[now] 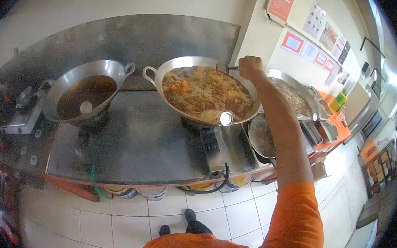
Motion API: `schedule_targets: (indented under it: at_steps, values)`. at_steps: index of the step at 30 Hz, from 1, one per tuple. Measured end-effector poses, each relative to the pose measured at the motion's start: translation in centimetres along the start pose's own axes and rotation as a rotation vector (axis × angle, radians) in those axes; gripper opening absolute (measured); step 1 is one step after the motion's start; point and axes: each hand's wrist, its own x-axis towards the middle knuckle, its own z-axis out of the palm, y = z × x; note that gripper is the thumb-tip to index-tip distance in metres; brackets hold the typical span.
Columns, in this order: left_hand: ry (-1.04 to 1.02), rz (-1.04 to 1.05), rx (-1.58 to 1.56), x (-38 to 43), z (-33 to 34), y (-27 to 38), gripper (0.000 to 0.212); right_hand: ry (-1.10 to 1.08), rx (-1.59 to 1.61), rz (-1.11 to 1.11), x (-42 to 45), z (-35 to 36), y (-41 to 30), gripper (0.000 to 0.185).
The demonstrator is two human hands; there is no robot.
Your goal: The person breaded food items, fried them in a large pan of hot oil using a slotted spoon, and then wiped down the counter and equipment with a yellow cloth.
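Note:
My right hand [251,68] reaches over the far right rim of the middle wok [149,76], its fingers closed around what looks like the handle of a metal utensil [222,68]. The utensil's flat grey end lies at the wok's far edge; its exact kind is unclear. Bubbling oil with orange-brown frying pieces [208,89] fills this wok. A dial thermometer [226,119] sits at the near rim. My forearm passes in front of a second wok of foaming oil [291,94] and a round strainer [262,134]. My left hand is out of view.
On the left stands a wok of dark oil [89,92] with a thermometer [86,107]. Beside it is a metal burner [20,120]. A black hose [226,178] and a green hose [95,182] hang over the metal table's front edge [138,182]. Metal trays [326,130] stand at right.

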Motion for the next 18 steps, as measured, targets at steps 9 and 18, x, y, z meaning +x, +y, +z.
schedule_targets:
  at_steps: [9,18]
  values:
    - [-0.093,0.312,-0.080,1.5,0.5,2.3,0.029,-0.167,-0.128,-0.042,0.2,5.2,-0.5,0.015]
    - [-0.209,0.552,-0.056,2.1,4.1,4.1,0.030,0.009,-0.032,-0.057,-0.4,6.3,6.8,0.015]
